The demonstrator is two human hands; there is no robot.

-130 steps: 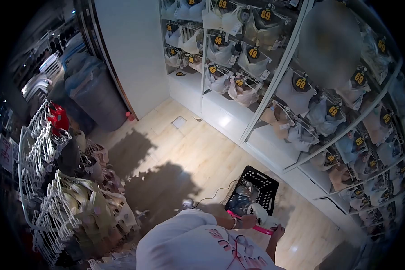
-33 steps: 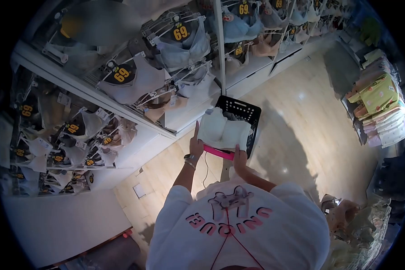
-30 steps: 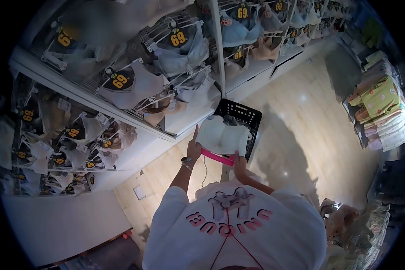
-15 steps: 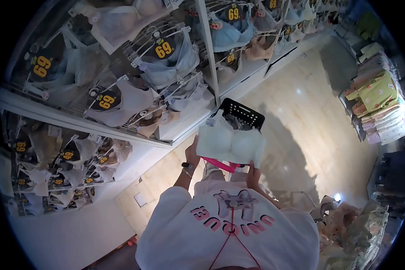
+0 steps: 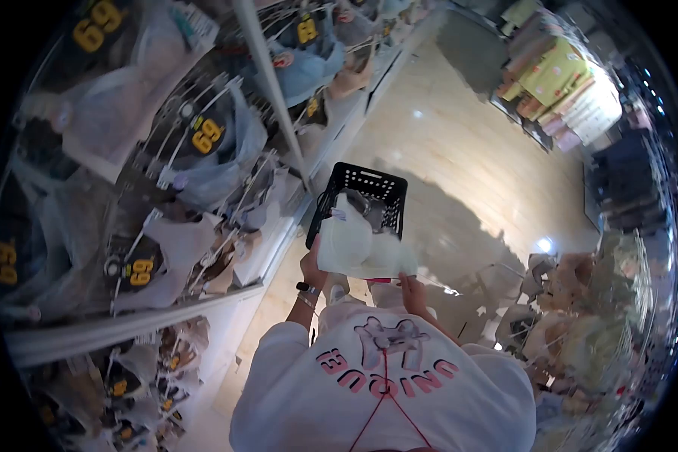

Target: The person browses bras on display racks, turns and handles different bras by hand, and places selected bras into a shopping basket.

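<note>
A pale mint-white bra (image 5: 346, 248) is stretched out in front of my body, cups facing up. My left hand (image 5: 313, 265), with a dark watch on its wrist, is closed on the bra's left side. At the lower right edge, my right hand (image 5: 412, 292) pinches the band between its fingers. Just beyond the bra is a black perforated shopping basket (image 5: 399, 197), with grey items inside partly hidden by the bra. A little pink shows below the bra's edge. What supports the basket is hidden.
On the left, a white rack (image 5: 128, 325) carries hanging bras and price cards marked 69. Folded clothes (image 5: 557, 83) fill a display at the upper right, and more garments (image 5: 580, 331) hang at the lower right. Light wood-look floor (image 5: 459, 158) runs between them.
My view has turned, so the racks and clothes displays have shifted. The bra sits slightly lower and left, its right side blurred by motion, and more of the basket shows. Both hands keep hold.
</note>
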